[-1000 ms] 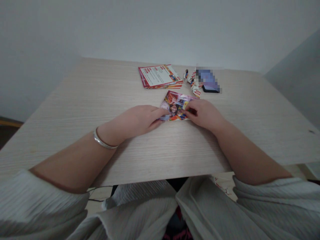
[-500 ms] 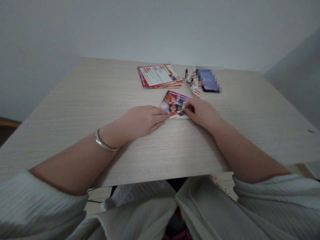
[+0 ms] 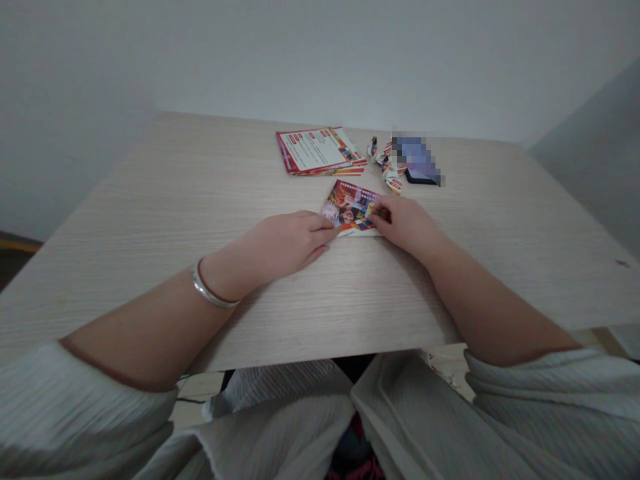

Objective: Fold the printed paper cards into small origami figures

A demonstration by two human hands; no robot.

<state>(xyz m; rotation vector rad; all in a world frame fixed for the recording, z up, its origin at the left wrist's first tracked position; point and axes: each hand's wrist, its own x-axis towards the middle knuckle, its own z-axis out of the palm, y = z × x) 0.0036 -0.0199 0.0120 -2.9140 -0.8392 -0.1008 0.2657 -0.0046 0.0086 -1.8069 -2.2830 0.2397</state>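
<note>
A colourful printed paper sheet [image 3: 351, 205] lies flat on the light wooden table [image 3: 150, 200], folded along its near edge. My left hand [image 3: 283, 243], with a silver bangle at the wrist, rests knuckles up; its fingertips press together on the sheet's left near corner. My right hand [image 3: 403, 223] is curled, its fingers pinched on the sheet's right side. Both forearms lie on the table.
A stack of red and white leaflets [image 3: 317, 151] lies at the far middle of the table. Next to it sit small folded paper pieces [image 3: 384, 160] and a dark phone [image 3: 419, 175]. The table's near edge runs just above my lap.
The sheet's near part, raised a second ago, now lies flat. Both hands have shifted slightly along its near edge and keep pressing it.
</note>
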